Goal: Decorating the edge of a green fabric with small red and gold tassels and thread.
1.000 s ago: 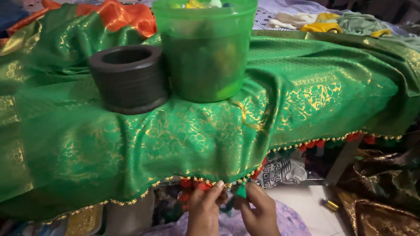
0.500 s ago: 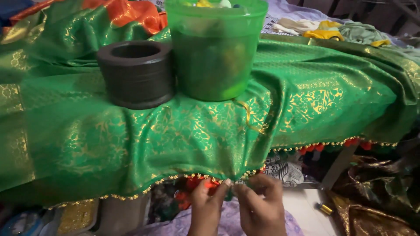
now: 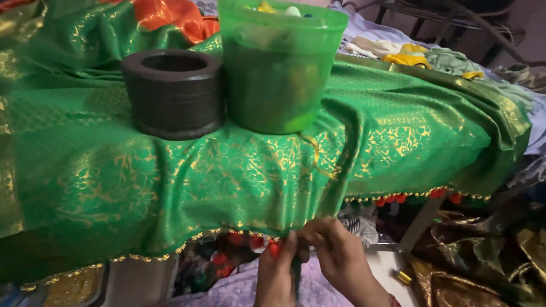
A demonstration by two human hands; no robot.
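Note:
A green cloth with gold flower patterns (image 3: 244,170) drapes over a table, its front hem trimmed with gold beads and small red tassels (image 3: 259,241). My left hand (image 3: 276,273) and my right hand (image 3: 335,258) meet just under that hem at the bottom centre. Both pinch at the edge of the cloth where a red tassel and a dark green strand (image 3: 296,273) hang between the fingers. On the cloth stand a black ring-shaped cylinder (image 3: 172,94) and a green translucent plastic tub (image 3: 278,68) holding small coloured items.
Orange fabric (image 3: 176,14) lies behind the black cylinder. Folded yellow, white and pale green cloths (image 3: 421,57) lie at the back right. Dark shiny fabric (image 3: 489,256) is heaped on the floor at the right. A small gold spool (image 3: 401,276) lies on the floor.
The view has shifted so the table sits higher and larger. My hands have risen from below the hem up to it and closed together on the tasselled edge.

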